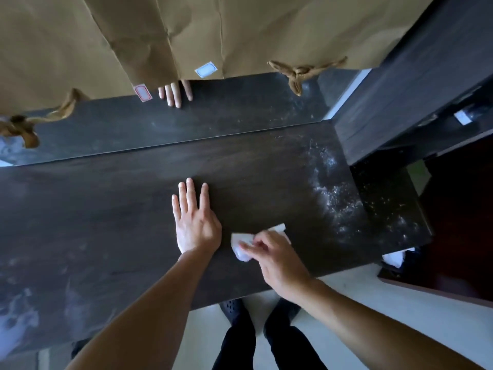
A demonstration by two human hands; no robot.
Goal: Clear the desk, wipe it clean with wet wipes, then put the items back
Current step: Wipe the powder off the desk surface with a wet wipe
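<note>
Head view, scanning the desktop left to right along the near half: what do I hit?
Pale smudges → left hand flat on the desk → wet wipe → right hand holding it → white dusty patch.

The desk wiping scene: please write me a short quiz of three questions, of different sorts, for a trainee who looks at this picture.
1. True or false: the left hand lies flat and open on the desk.
2. Which hand holds the white wipe? A) left B) right C) neither
3. Fill in: the whitish dusty residue is thickest toward the desk's ____ end, as the person sees it.

Key
1. True; its fingers are spread on the dark top.
2. B; the right hand presses the wipe on the desk, beside the left hand.
3. Right; that patch lies beyond the wipe.
</note>
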